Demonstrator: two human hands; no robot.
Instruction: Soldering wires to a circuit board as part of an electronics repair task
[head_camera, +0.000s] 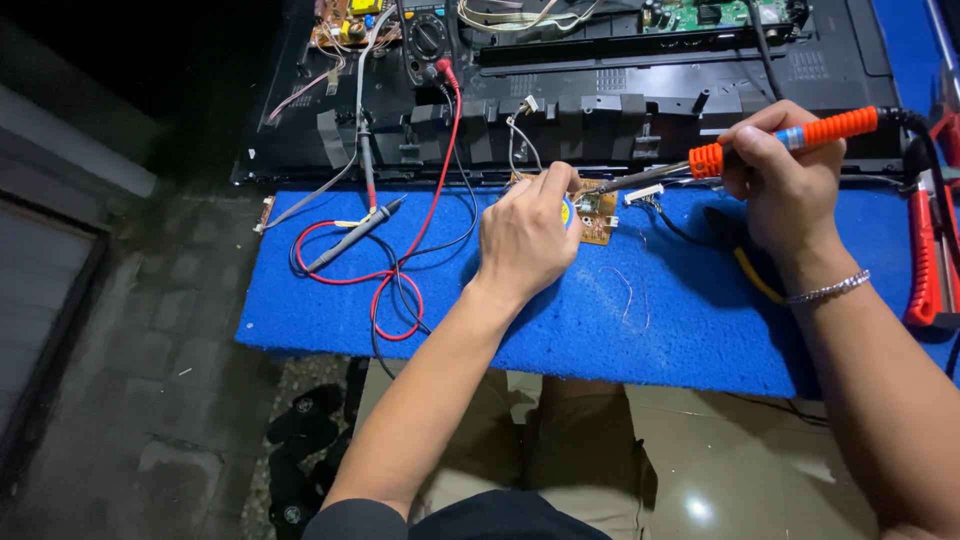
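Observation:
My left hand (525, 235) pinches a small brown circuit board (598, 215) on the blue foam mat (560, 310), fingers closed at the board's left edge. My right hand (785, 180) grips an orange-handled soldering iron (790, 138). Its metal tip (615, 185) points left and touches the top of the board. A white connector (643, 192) with thin wires lies just right of the board.
Red and black multimeter probes with leads (370, 255) lie on the mat's left. The multimeter (428, 38) rests on an open black appliance chassis (600, 100) behind the mat. Red-handled tool (922, 255) at right edge. Yellow-handled tool (755, 280) near my right wrist.

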